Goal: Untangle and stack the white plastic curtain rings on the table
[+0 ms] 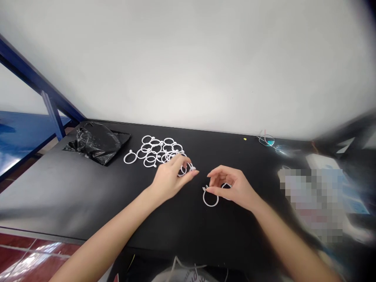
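My left hand (170, 176) is at the right edge of a pile of thin white plastic rings (149, 159), each with a small knob. Its thumb and fingers are curled round one white ring (192, 169), the knob showing between them. To the right, my right hand (230, 184) has bent fingers, with the thumb at the top of another white ring (210, 205). That ring is tilted up more than those in the pile, and its two small ends show near the thumb tip. Part of a further white ring (226, 185) shows behind the right hand, mostly hidden.
A crumpled black plastic bag (98, 143) lies left on the black table (111, 196). Glasses (266, 141) and a yellow bit (244, 139) are near the white wall (188, 70). Blurred plastic packaging (311, 207) is at right. A blue metal frame (35, 78) stands left.
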`<state>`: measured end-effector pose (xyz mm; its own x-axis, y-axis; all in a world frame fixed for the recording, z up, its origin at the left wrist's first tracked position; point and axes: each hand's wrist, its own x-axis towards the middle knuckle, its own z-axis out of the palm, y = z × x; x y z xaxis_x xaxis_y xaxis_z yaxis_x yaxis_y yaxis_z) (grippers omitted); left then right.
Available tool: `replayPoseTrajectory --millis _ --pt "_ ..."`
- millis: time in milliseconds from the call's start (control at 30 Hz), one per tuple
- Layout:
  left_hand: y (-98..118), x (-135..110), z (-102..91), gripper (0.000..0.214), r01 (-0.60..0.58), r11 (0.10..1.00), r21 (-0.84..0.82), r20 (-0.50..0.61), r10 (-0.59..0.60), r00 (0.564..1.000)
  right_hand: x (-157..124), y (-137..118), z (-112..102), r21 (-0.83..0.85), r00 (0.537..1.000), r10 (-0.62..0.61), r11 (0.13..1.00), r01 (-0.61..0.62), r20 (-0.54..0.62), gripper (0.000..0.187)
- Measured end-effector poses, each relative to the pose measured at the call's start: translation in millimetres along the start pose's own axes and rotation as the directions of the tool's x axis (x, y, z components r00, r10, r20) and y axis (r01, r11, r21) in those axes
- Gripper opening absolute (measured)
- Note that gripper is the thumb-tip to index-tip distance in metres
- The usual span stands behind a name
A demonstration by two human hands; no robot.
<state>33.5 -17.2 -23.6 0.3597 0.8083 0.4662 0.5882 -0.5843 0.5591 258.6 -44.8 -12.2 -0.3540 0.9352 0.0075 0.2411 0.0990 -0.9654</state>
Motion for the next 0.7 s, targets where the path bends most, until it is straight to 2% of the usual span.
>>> replayPoseTrajectory --millis 67,133,233,300,400,467,533,567,633,700 --pt "-10.3 4.8 -3.3 0.031 0.054 0.995 0.087 -0.07 -0.048 0.996 1.9 1.8 -13.0 -0.249 0.997 -0.019 0.968 0.038 0.081 0.028" --pt "-19.2 7.8 -4.3 0.027 0.08 0.99 0.118 -0.085 -0.07 0.994 2.8 5.2 -17.2 -0.415 0.987 -0.051 0.903 0.112 0.156 0.022" --pt "-27.0 9.8 -2.9 0.018 0.09 0.991 0.095 -0.043 -0.086 0.995 3.1 10.7 -10.3 -0.524 0.975 -0.089 0.831 0.186 0.205 0.006" --pt "-28.7 10.2 -2.1 0.017 0.091 0.994 0.065 -0.015 -0.09 0.996 3.3 13.0 -3.3 -0.556 0.974 -0.115 0.805 0.206 0.194 0.013" --pt "-27.3 10.1 -2.1 0.017 0.091 0.991 0.101 -0.055 -0.086 0.995 3.8 14.1 3.5 -0.543 0.98 -0.171 0.816 0.2 0.104 0.017" --pt "-23.1 9.0 -2.1 0.016 0.08 0.987 0.142 -0.118 -0.063 0.991 4.1 14.2 6.0 -0.486 0.978 -0.205 0.858 0.167 -0.026 0.014" --pt "-15.7 6.6 -1.1 0.013 0.034 0.994 0.108 -0.142 -0.019 0.99 4.0 14.1 8.7 -0.408 0.96 -0.227 0.902 0.142 -0.167 0.01" --pt "-10.8 5.0 -0.1 0.012 0.003 0.998 0.059 -0.128 0.005 0.992 3.7 13.9 10.4 -0.366 0.947 -0.234 0.92 0.141 -0.222 0.008" --pt "0.2 1.1 3.0 0.014 -0.033 0.997 -0.074 -0.024 0.031 0.999 2.5 13.1 14.4 -0.276 0.927 -0.242 0.947 0.162 -0.287 0.005" --pt "11.2 -2.8 6.9 0.022 0.028 0.971 -0.237 0.133 0.004 0.991 0.8 11.8 18.8 -0.195 0.916 -0.249 0.962 0.194 -0.315 0.004"
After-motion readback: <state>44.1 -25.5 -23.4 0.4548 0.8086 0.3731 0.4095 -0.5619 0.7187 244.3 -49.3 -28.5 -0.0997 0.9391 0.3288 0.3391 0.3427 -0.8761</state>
